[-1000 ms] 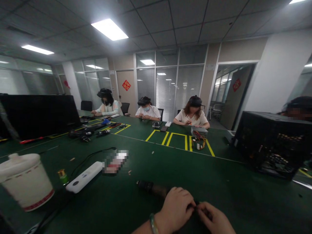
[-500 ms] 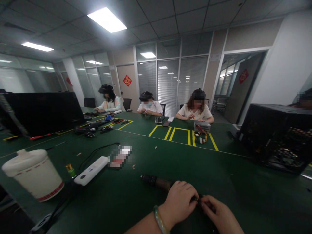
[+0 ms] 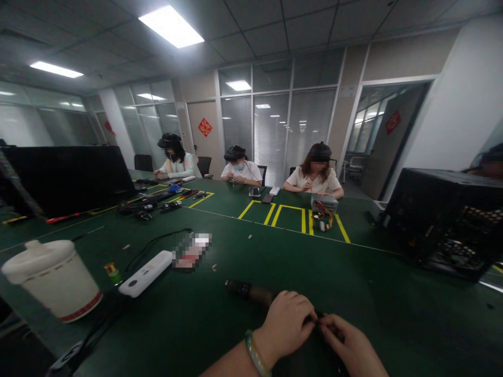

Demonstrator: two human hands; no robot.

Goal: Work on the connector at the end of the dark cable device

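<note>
My left hand point(image 3: 288, 320), with a pale green bangle point(image 3: 256, 353) on its wrist, is closed at the fingertips. Facing it, my right hand point(image 3: 348, 337) pinches too, and the two sets of fingertips almost meet. Something small and dark is between them, mostly covered by the fingers, and I cannot make out its kind. On the green table point(image 3: 188, 330), a dark cylindrical tool with a narrow metal tip point(image 3: 247, 290), like an electric screwdriver, lies just beyond my left hand, its rear end hidden behind the hand.
A white lidded canister point(image 3: 55, 283), a small green bottle point(image 3: 113, 274), a white power bank point(image 3: 145, 274) with a cable and a blurred flat item point(image 3: 192, 252) lie left. A black computer case point(image 3: 444, 225) stands right. Several people sit opposite; a power supply point(image 3: 324, 203) lies before one.
Both hands keep their pinching pose, with the fingertips shifted very slightly. The whole view has moved a little; the tool and the other things on the table lie as before.
</note>
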